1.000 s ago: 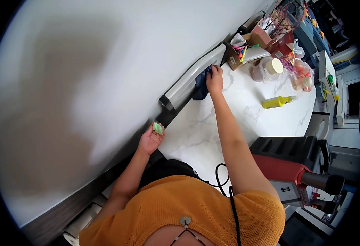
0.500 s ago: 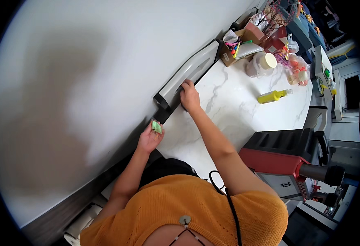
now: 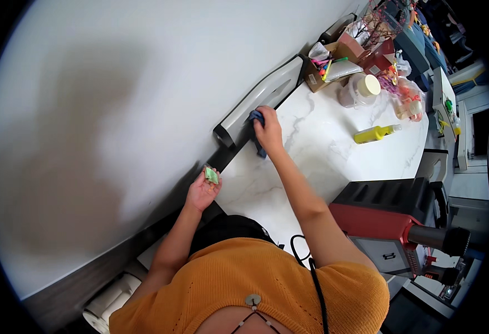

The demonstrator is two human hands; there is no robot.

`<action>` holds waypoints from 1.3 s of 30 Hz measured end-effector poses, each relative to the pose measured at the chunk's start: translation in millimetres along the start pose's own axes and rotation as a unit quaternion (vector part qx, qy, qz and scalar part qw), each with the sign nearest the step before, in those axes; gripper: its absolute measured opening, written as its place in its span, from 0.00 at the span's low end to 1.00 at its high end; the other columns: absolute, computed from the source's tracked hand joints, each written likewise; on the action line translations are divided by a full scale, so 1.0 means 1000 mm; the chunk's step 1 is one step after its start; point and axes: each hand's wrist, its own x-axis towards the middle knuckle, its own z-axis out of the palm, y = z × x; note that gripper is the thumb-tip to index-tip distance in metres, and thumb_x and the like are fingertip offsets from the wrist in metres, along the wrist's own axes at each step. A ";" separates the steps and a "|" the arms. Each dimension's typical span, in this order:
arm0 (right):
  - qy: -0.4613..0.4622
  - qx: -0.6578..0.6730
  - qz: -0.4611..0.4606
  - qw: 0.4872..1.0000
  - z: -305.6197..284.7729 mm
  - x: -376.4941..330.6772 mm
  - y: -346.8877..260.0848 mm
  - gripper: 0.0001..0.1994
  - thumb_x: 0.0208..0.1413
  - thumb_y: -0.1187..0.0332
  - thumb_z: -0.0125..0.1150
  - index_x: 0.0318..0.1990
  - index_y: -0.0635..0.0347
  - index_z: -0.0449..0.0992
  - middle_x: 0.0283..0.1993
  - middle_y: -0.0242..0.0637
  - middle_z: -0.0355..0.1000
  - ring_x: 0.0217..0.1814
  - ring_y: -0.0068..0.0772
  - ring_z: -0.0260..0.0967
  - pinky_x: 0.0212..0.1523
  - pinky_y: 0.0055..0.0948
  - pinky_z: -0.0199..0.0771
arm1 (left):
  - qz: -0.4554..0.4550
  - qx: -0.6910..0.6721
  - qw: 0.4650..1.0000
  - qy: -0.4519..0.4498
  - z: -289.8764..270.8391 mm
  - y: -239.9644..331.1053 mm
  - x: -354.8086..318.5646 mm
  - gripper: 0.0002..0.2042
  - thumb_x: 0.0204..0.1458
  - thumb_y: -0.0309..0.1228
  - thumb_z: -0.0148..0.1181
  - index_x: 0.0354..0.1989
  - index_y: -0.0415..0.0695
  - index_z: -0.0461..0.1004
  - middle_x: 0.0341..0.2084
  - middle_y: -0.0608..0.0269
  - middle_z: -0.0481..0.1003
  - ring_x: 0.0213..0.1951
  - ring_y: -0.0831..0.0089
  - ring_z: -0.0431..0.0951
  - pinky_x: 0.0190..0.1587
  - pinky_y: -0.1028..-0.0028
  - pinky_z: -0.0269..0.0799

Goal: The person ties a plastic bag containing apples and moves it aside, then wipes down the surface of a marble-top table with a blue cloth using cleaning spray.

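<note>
My right hand grips a dark blue cloth at the table's wall-side edge, beside the grey chair back. Part of the cloth shows above my fingers and part hangs below them. My left hand is palm up near the table corner, its fingers curled around a small, crumpled green packet. The white marbled table lies under my right forearm. On it, to the right of that hand, a yellow bottle with a clear end lies on its side.
At the table's far end stand a cardboard box of pens, a jar with a cream lid and a plastic bag. A red and black speaker box with microphones is on the right. The white wall borders the left.
My right hand has shifted slightly right, and more of the blue cloth shows around it. My left hand stays nearly in place with the green packet.
</note>
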 end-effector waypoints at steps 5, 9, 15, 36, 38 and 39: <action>-0.208 -0.209 0.009 0.955 -0.003 0.006 -0.007 0.17 0.40 0.73 0.54 0.42 0.54 0.70 0.50 0.39 0.61 0.40 0.42 0.70 0.35 0.36 0.73 | 0.013 -0.001 1.000 0.017 -0.002 0.000 -0.003 0.11 0.58 0.36 0.42 0.42 0.47 0.69 0.42 0.63 0.71 0.46 0.67 0.70 0.51 0.64 0.65; -0.265 -0.315 -0.055 0.910 0.001 0.025 0.002 0.13 0.39 0.72 0.55 0.37 0.55 0.73 0.41 0.40 0.64 0.34 0.41 0.72 0.29 0.35 0.74 | 0.009 0.002 1.000 -0.019 -0.002 0.005 0.003 0.11 0.58 0.35 0.41 0.42 0.48 0.69 0.42 0.62 0.71 0.47 0.66 0.70 0.51 0.64 0.65; -0.287 -0.366 -0.006 0.885 0.005 0.026 0.000 0.11 0.39 0.71 0.54 0.35 0.55 0.74 0.38 0.44 0.64 0.29 0.42 0.72 0.29 0.34 0.74 | 0.017 0.013 0.999 -0.027 0.012 0.011 -0.006 0.11 0.58 0.35 0.41 0.42 0.47 0.69 0.43 0.63 0.70 0.47 0.66 0.70 0.51 0.64 0.66; -0.168 -0.302 0.132 0.929 -0.055 0.018 0.013 0.18 0.40 0.69 0.55 0.43 0.47 0.72 0.45 0.38 0.65 0.36 0.43 0.70 0.36 0.37 0.72 | -0.015 0.012 1.000 -0.025 0.008 0.002 0.011 0.11 0.58 0.35 0.41 0.42 0.48 0.69 0.43 0.63 0.70 0.47 0.67 0.69 0.50 0.64 0.65; -0.109 -0.289 0.096 0.946 -0.047 0.038 0.022 0.19 0.40 0.71 0.54 0.44 0.47 0.71 0.47 0.39 0.63 0.38 0.43 0.70 0.37 0.37 0.72 | -0.012 0.013 1.000 -0.013 0.009 0.002 0.012 0.11 0.58 0.35 0.41 0.43 0.48 0.69 0.43 0.63 0.70 0.47 0.67 0.69 0.50 0.64 0.66; -0.077 -0.282 0.077 0.953 -0.044 0.051 0.028 0.19 0.40 0.71 0.54 0.45 0.47 0.71 0.48 0.39 0.63 0.39 0.43 0.70 0.37 0.37 0.72 | -0.010 0.015 1.000 -0.009 0.011 0.002 0.014 0.11 0.58 0.35 0.42 0.43 0.48 0.69 0.43 0.63 0.70 0.47 0.67 0.69 0.50 0.64 0.66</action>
